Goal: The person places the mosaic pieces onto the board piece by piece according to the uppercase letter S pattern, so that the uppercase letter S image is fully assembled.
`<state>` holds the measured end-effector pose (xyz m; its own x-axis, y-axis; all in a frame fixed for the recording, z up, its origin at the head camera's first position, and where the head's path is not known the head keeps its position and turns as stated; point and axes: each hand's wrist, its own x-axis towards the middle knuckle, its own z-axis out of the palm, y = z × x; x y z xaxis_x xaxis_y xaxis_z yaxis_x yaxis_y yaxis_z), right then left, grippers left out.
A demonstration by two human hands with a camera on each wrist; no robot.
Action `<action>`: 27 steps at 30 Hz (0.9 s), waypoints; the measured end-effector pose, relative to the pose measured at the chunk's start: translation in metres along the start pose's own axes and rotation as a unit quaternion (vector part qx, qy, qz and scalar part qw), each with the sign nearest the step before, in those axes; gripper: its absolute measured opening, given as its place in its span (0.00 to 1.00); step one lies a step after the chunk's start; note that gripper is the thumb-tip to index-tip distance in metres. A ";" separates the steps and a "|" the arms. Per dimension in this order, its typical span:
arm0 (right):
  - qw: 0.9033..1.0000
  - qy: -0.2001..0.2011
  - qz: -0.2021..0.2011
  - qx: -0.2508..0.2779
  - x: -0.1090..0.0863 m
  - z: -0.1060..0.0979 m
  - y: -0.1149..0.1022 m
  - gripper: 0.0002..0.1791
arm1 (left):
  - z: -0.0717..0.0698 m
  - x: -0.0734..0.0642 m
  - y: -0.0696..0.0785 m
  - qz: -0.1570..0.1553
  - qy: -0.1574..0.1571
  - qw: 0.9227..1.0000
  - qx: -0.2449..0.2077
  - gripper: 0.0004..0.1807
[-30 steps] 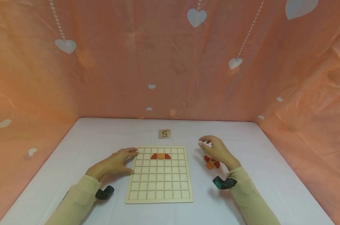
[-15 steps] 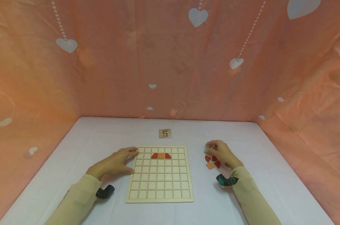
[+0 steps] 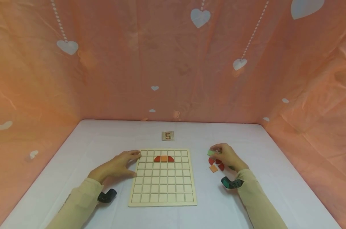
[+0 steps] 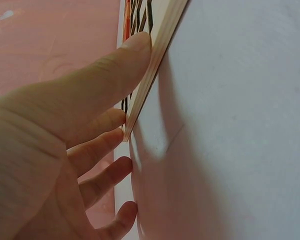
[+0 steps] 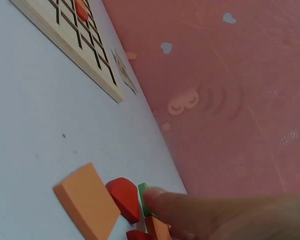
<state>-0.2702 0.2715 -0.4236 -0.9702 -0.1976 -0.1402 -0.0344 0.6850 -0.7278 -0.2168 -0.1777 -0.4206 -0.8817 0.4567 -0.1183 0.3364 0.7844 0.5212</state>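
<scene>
A pale wooden grid board [image 3: 163, 181] lies on the table. Two red rounded pieces [image 3: 157, 158] flank an orange square [image 3: 164, 158] in its second row from the far side. Spread along the board's left edge, my left hand [image 3: 118, 165] touches it with the thumb and fingertips. My right hand [image 3: 227, 156] is over loose pieces to the board's right, its thumb against a green piece [image 5: 144, 196]. Whether the thumb and fingers pinch anything is hidden. Close by are red pieces [image 5: 124, 199], an orange square tile [image 5: 87, 202] and a smaller-looking orange piece [image 5: 158, 228].
A small card [image 3: 168, 136] with a figure like a 5 on a grid lies beyond the board. A dark green piece [image 3: 231, 167] sits beneath my right wrist. White cloth covers the table [image 3: 104, 133], and peach curtains [image 3: 173, 79] with hearts hang around it.
My right hand has moved right and down onto the loose pieces, its thumb and fingers drawing closer together. More of the green piece shows now. The left hand stays at the board's edge.
</scene>
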 end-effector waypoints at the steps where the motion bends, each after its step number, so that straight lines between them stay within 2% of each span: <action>1: 1.000 0.002 0.004 -0.001 -0.001 0.000 0.000 0.22 | 0.000 0.000 0.000 0.001 0.001 1.000 0.001 0.43; 12: 0.999 0.032 -0.007 -0.039 -0.004 0.004 -0.005 0.16 | -0.001 -0.001 0.002 -0.001 -0.002 1.000 0.001 0.43; 18: 0.995 0.048 -0.038 -0.079 -0.005 0.003 -0.008 0.15 | -0.001 -0.002 0.002 0.009 0.000 1.000 -0.006 0.43; 23: 0.994 0.058 -0.064 -0.064 -0.005 0.004 -0.011 0.15 | -0.001 -0.002 0.001 0.013 0.002 1.000 -0.004 0.42; 27: 0.995 0.060 -0.064 -0.054 -0.004 0.006 -0.018 0.16 | -0.001 -0.002 0.001 0.012 0.002 1.000 -0.005 0.42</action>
<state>-0.2640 0.2562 -0.4141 -0.9778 -0.2069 0.0343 -0.1780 0.7325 -0.6571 -0.2153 -0.1782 -0.4192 -0.8752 0.4728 -0.1022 0.3535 0.7694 0.5321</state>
